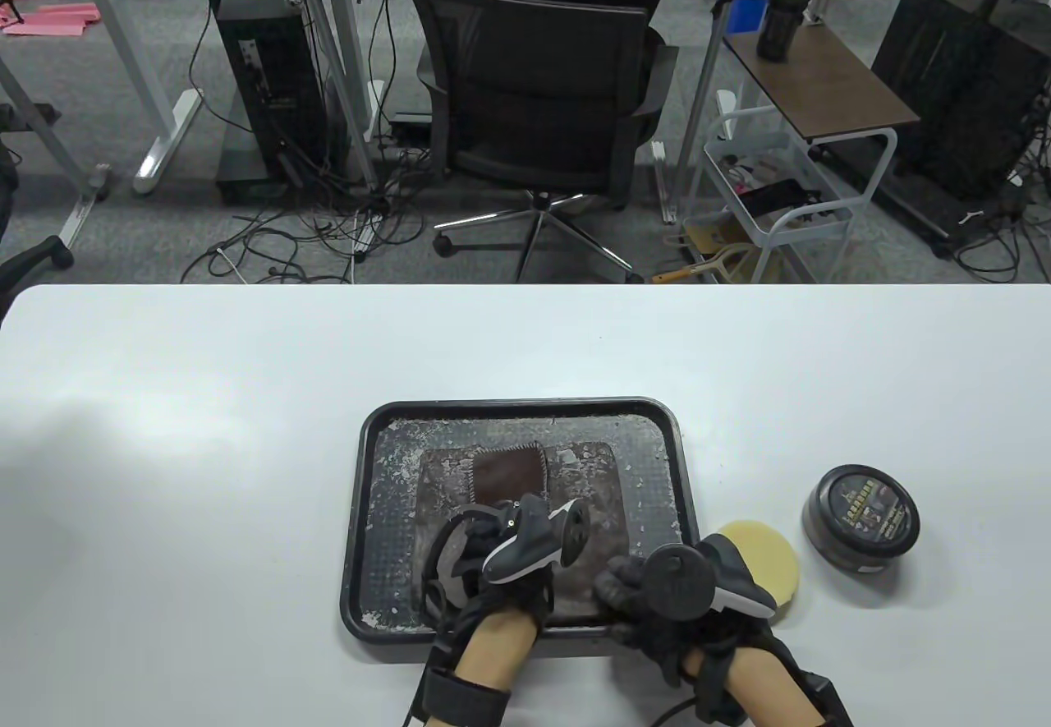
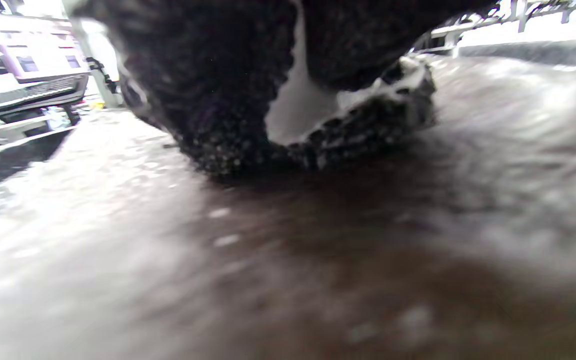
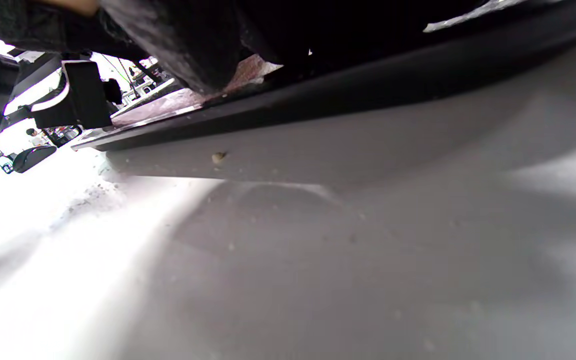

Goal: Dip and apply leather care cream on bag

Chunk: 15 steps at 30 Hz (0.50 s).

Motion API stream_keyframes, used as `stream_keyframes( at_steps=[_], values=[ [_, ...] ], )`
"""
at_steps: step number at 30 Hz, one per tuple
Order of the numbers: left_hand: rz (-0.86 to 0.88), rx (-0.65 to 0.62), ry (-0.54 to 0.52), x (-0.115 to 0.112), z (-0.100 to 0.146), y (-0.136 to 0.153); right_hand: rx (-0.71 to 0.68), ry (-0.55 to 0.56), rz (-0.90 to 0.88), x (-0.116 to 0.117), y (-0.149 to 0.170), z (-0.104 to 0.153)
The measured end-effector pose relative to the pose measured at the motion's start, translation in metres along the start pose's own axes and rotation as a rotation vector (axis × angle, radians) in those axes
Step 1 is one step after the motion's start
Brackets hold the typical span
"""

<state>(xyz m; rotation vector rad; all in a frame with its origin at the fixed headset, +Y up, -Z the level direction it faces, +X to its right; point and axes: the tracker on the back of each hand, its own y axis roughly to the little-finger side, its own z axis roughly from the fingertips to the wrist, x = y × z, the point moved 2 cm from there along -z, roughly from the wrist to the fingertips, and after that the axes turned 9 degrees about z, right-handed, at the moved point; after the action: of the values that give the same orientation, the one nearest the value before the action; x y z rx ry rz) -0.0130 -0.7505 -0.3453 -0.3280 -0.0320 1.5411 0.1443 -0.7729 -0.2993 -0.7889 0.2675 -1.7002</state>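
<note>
We have the brown leather bag (image 1: 509, 505) lying flat in the black tray (image 1: 365, 513), near the middle of the white table (image 1: 164, 431), and both hands are at the tray's near edge. Our left hand (image 1: 493, 563) rests on the bag's near part, and the left wrist view shows gloved fingertips (image 2: 228, 145) pressing down on the brown leather, so it seems to be pinning the bag rather than gripping anything. Our right hand (image 1: 657, 595) sits over the tray's near right corner; the right wrist view shows only dark glove above the tray rim, so we cannot tell whether its fingers are curled, spread or pinching something. The round yellow sponge (image 1: 768, 559) lies on the table just right of the tray, partly under the right tracker, and the cream tin (image 1: 860, 518) stands further right with its lid on. To do this step well, we judge that we should open the tin, load the sponge lightly, then work cream over the bag in small circles while the left hand holds it steady. The tray floor is flecked with pale dried residue that could transfer to the sponge, and the tray's raised rim stands between sponge and bag. An office chair (image 1: 542, 103) stands beyond the table's far edge.
</note>
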Motion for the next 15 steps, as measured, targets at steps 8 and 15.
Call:
stream_keyframes(
  at_steps=[8,15],
  values=[
    [0.078,-0.153,-0.067,0.003,-0.005,-0.034,0.001,0.001,-0.007,0.000,0.000,0.001],
    [0.269,-0.318,-0.075,0.005,-0.006,-0.059,0.005,0.000,-0.021,0.000,0.001,0.001]
  ],
)
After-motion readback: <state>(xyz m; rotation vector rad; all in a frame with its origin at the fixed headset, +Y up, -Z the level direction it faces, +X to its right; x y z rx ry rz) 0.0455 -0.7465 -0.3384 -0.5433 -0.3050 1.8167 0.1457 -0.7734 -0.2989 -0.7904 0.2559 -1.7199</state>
